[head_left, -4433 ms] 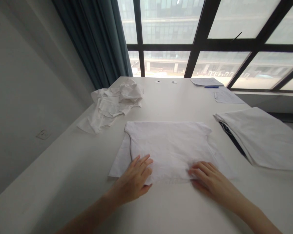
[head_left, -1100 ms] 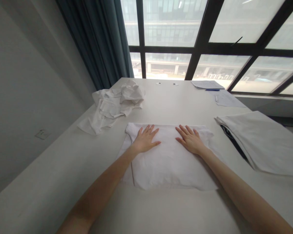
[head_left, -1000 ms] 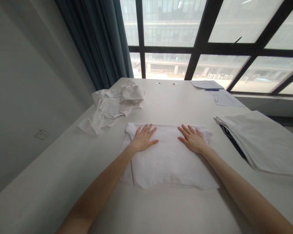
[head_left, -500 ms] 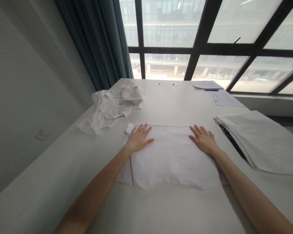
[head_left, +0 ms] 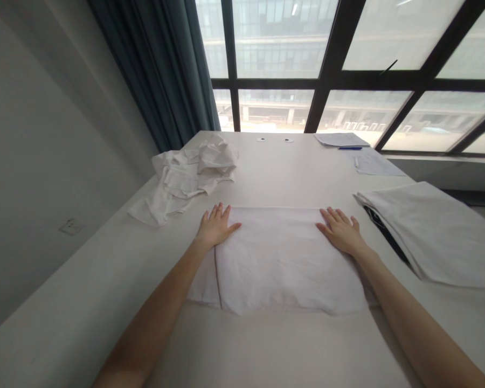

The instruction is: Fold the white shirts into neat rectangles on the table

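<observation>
A folded white cloth garment (head_left: 285,264) lies flat on the white table (head_left: 283,347) in front of me, its far edge fairly straight and its near edge slightly wavy. My left hand (head_left: 216,226) rests palm down on its far left corner, fingers spread. On the far right corner, my right hand (head_left: 341,230) lies flat with the fingers apart. Neither hand grips anything. At the left, a layer of the cloth sticks out past the upper fold. The far corners are partly hidden under my hands.
A crumpled white cloth (head_left: 186,175) lies at the back left. To the right is a folded white cloth stack (head_left: 436,237) with something dark inside. Papers (head_left: 378,163) and a blue pen (head_left: 350,148) lie at the back right. Beyond the table are a window and a dark curtain (head_left: 165,70).
My left hand has slid left towards the cloth's left edge. The right hand has shifted very slightly right. The cloth's left layer reaches a little further left.
</observation>
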The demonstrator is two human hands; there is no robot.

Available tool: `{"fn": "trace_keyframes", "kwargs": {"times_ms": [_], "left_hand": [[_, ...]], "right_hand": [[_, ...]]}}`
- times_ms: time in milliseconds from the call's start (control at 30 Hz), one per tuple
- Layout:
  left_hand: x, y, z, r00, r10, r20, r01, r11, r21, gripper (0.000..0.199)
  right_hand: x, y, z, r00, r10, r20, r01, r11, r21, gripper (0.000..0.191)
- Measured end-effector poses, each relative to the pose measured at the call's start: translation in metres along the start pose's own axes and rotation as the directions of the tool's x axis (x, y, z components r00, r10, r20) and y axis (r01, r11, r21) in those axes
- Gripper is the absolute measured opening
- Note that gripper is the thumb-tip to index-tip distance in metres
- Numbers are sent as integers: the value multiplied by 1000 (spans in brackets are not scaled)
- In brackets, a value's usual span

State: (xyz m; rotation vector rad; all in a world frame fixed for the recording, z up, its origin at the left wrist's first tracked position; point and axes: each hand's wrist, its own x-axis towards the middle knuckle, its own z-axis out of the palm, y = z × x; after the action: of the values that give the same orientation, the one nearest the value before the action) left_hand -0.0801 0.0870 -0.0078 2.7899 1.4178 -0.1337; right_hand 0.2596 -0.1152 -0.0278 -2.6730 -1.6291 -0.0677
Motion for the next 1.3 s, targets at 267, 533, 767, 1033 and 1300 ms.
{"fn": "trace_keyframes", "kwargs": {"times_ms": [267,533,767,1033,1300], "left_hand": [[-23,41,-15,979,162,-127,-161,987,15,77],[-39,82,13,900,417,-125,-426,904,-49,73],[-37,79,14,899,417,-131,-426,904,-47,75],[-29,65,10,931,352,-91,-358,932,-60,71],[-12,32,9,972,227,-58,-232,969,-88,71]], "right_hand": [[-13,-44,-20,968,-247,-53,250,966,67,65],[-36,-86,-6,911,-412,-23,413,907,84,60],[-34,-83,-7,917,-400,-14,399,912,94,60],[-29,-76,-7,929,-369,-1,368,924,102,58],[-16,-47,-5,979,-200,30,196,977,84,58]]}}
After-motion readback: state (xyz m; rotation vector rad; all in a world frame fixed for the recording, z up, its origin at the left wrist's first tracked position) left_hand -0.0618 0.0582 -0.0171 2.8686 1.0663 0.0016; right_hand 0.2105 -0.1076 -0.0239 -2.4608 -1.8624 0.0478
